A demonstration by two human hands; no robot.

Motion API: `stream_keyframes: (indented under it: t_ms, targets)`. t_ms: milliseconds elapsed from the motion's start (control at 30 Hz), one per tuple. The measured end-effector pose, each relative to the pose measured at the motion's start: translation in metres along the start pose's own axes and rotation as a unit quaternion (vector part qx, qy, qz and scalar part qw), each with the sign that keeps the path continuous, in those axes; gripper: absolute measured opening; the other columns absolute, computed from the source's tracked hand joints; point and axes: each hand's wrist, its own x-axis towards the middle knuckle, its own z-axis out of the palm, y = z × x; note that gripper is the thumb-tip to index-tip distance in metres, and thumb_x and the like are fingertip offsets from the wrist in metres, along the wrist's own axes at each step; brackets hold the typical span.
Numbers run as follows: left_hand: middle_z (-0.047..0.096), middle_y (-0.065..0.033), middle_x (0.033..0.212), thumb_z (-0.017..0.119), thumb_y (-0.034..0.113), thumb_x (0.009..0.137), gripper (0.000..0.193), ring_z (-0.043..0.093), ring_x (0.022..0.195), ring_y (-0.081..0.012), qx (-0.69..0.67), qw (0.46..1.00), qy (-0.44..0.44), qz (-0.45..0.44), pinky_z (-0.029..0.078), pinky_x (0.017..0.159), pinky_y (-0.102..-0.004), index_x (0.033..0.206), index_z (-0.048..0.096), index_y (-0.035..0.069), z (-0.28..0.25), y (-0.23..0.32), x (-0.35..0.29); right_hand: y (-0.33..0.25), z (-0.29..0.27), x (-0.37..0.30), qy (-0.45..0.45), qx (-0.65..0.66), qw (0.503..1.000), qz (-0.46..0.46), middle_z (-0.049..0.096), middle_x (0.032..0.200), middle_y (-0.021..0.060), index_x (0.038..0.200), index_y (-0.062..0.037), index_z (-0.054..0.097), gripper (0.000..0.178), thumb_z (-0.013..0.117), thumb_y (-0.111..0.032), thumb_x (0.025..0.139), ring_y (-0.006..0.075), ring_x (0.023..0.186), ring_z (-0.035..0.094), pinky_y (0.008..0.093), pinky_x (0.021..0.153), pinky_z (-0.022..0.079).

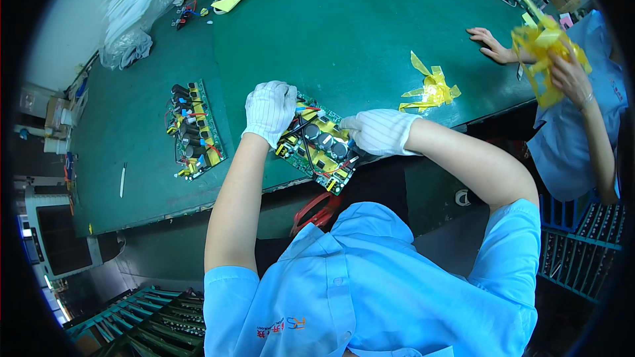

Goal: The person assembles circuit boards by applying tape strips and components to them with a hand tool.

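I have white gloves on both hands. My left hand (269, 111) sits on the far left end of the board (316, 152). My fingers curl down over that end and press on it. My right hand (378, 131) is on the right side of the board, with its fingers bent against the edge by the round black parts. I cannot tell if those fingers pinch a small part or just hold the board, because the glove hides the tips.

The board is green with yellow tape, black round parts and thin red and blue wires. It lies tilted at the near edge of the green table (370, 33), and its near corner sticks out past the edge toward my blue shirt. The board is between my two hands, and both hands touch it.

Left of the board, well apart, a second board (194, 130) lies flat on the table. Further left of that lies a thin white stick (123, 180). Right of the board, beyond my right hand, is a bunch of yellow tape (431, 90). Far to the right, another person's hands (569, 76) hold more crumpled yellow tape.
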Motion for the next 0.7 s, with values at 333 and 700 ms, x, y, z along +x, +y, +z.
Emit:
stream_keyframes:
  t_ms: [333,700]
  targets:
    - [0.072,-0.0100,0.102,0.052,0.026,0.095,0.029,0.064,0.099,-0.0323,-0.002,1.000,-0.029,-0.004,0.051,0.088,-0.0441,0.095,0.075,0.009,-0.002,0.000,-0.001,-0.009,0.007,0.000,0.002,0.102,0.995,-0.022,0.067,0.097,0.0260,0.128,-0.0008,0.059,0.042,0.040,-0.014,0.093,0.0426,0.093,0.064,0.0464,0.085,0.048]
    - [0.071,-0.0087,0.104,0.052,0.026,0.094,0.027,0.064,0.102,-0.0301,-0.002,1.000,-0.004,0.019,0.050,0.092,-0.0440,0.094,0.075,0.012,0.002,-0.003,-0.003,-0.012,-0.001,0.007,0.031,0.153,0.987,-0.037,0.069,0.105,0.0202,0.131,0.0002,0.056,0.042,0.039,-0.019,0.099,0.0316,0.095,0.065,0.0397,0.086,0.051]
